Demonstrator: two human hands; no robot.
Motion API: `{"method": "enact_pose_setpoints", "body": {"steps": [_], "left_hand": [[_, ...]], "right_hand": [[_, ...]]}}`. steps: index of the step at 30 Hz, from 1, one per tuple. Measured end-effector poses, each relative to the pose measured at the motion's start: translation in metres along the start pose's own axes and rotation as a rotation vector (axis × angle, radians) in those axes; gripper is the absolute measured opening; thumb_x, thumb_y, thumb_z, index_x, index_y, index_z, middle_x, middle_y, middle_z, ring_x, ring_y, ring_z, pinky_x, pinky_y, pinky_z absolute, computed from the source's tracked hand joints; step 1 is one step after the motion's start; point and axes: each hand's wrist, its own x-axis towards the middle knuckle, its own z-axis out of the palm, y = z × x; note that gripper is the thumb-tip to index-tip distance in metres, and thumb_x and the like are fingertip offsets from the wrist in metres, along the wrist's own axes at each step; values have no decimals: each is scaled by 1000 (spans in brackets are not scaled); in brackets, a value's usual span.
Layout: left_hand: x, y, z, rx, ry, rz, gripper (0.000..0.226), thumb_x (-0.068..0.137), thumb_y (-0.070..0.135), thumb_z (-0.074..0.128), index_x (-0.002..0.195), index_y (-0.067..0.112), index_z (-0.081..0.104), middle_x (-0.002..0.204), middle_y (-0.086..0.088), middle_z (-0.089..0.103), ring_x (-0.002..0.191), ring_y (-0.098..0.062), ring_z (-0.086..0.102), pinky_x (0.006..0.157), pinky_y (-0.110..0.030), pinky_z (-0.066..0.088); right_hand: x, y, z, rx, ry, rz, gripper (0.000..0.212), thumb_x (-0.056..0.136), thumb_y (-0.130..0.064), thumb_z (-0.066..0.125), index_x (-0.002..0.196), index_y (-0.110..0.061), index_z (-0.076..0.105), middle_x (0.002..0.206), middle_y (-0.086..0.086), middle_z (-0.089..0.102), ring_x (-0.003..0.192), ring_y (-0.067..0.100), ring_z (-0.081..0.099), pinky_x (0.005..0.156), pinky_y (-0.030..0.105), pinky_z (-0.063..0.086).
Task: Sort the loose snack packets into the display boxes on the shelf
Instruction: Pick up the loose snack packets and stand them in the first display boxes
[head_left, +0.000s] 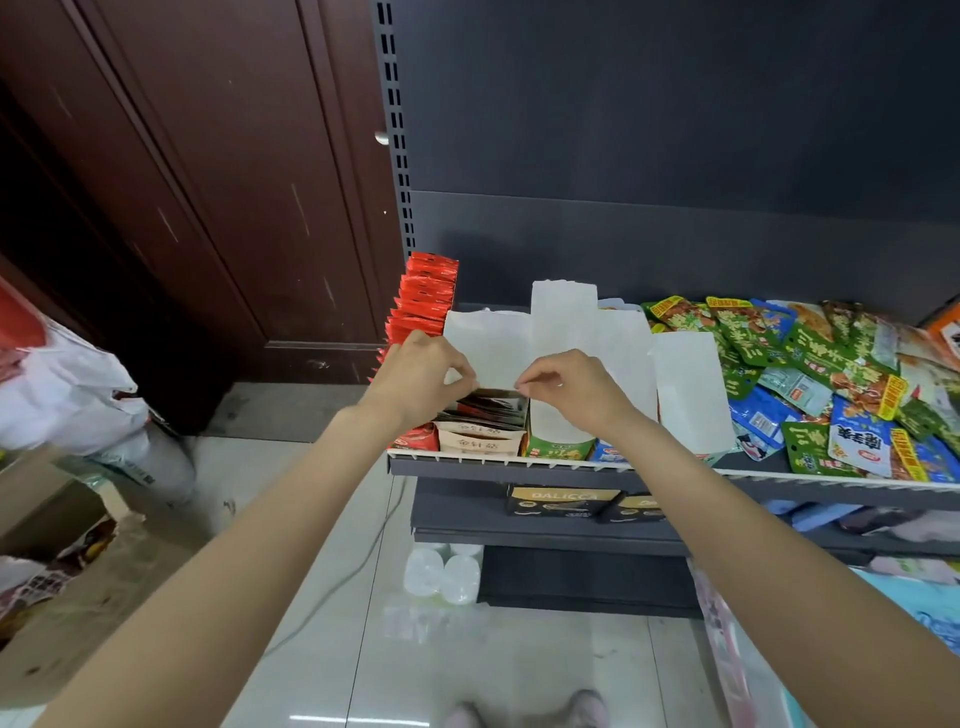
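While both arms reach forward, the two hands meet over a beige display box (480, 436) at the shelf's (519, 464) front left corner.
Left hand (421, 376) and right hand (569, 387) each pinch the box's raised white flap (493, 353), fingers curled. Loose snack packets (831, 374), green and blue, are heaped toward the shelf's right end. "DALICCA" reads on a black box (563, 501) on the shelf below.

— Worn on the head, looking forward and steeply down along both forearms, wide-angle, edges bowed.
— How near?
— Close above the left hand (422, 375) and right hand (569, 387) at the shelf (519, 464); floor below them. Single view, nothing shared.
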Motion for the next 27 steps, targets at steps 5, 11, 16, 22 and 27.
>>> {"method": "enact_pose_setpoints", "body": {"steps": [5, 11, 16, 22, 27], "left_hand": [[14, 42, 6, -235, 77, 39, 20, 92, 29, 58, 107, 20, 68, 112, 4, 66, 108, -15, 53, 95, -34, 43], [60, 136, 29, -427, 129, 111, 22, 93, 15, 53, 112, 13, 64, 104, -1, 68, 97, -15, 60, 88, -26, 46], [118, 231, 71, -452, 68, 154, 26, 91, 10, 54, 116, 5, 59, 109, -11, 64, 102, -23, 58, 89, -29, 44], [200, 340, 149, -285, -145, 67, 53, 91, 18, 55, 137, -1, 35, 137, -19, 39, 126, -33, 39, 102, -36, 33], [260, 384, 212, -24, -263, 24, 92, 86, 51, 57, 150, 8, 6, 158, -11, 3, 145, -31, 1, 119, -41, 8]], "right_hand": [[-8, 18, -29, 138, 139, 11, 16, 92, -16, 58, 102, -15, 70, 98, -7, 66, 92, 3, 58, 81, 10, 41], [-29, 84, -98, 213, 410, 137, 18, 89, -5, 58, 100, -12, 70, 95, 0, 67, 84, 10, 60, 72, 17, 43], [-51, 168, -158, 168, 475, 333, 21, 89, -4, 57, 109, -6, 66, 106, 9, 67, 100, 22, 62, 88, 26, 46], [-51, 286, -233, -5, 416, 531, 50, 86, -22, 65, 133, -11, 48, 133, 14, 50, 119, 31, 51, 98, 36, 43], [-42, 376, -281, -105, 333, 620, 80, 80, -37, 71, 144, -16, 28, 146, 14, 27, 136, 32, 25, 109, 36, 26]]}}
